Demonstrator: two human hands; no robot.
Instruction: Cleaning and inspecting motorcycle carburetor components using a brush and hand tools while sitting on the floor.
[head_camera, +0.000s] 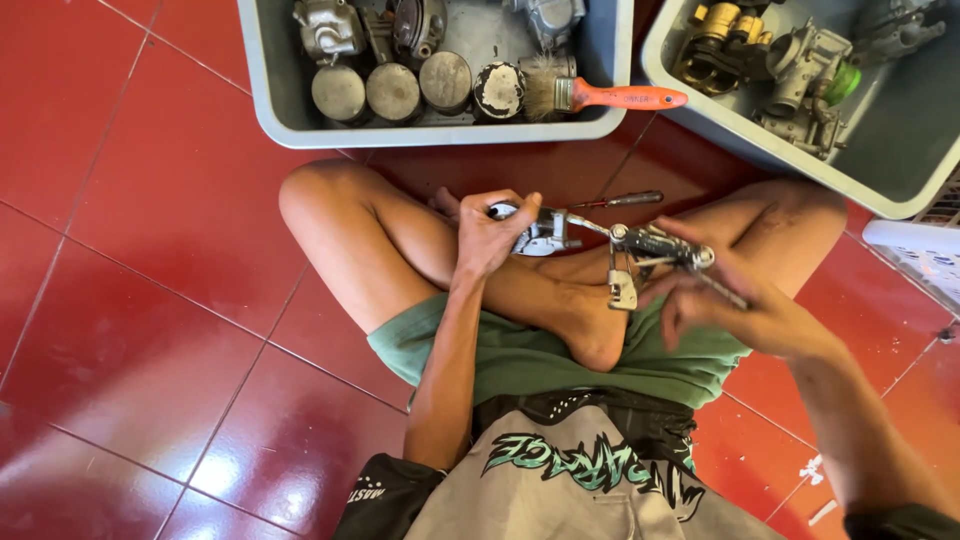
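Seated cross-legged on red tiled floor (150, 250), viewed from above. Left hand (492, 235) closed around one end of a small metal assembly (545, 232), thumb pressed over the top. Right hand (725, 300) blurred, fingers curled about the other end, gripping a jointed metal linkage (655, 245); exact finger contact not resolvable. Linkage and assembly joined by a thin rod running between the two hands, held above the crossed shins. Small bracket (622, 290) hanging below the linkage, just inboard of the right hand. Slim screwdriver (625, 200) lying on the floor just beyond both hands, untouched. Farther beyond the left hand: grey tub (262, 90) holding four round pistons (393, 92) in a row, other engine castings, and a paintbrush (600, 96) with orange handle resting across its near rim. Beyond the right hand: second grey tub (900, 190) holding carburettor bodies (810, 75) and brass-coloured fittings. White perforated basket (915, 255) at the far right edge. Progress, judged only: part held clear of both tubs and worked in the hands, linkage attached at one end, bracket dangling loose; stage appears mid-way, neither set down nor sorted into a tub. Degree of cleaning or disassembly not determinable.
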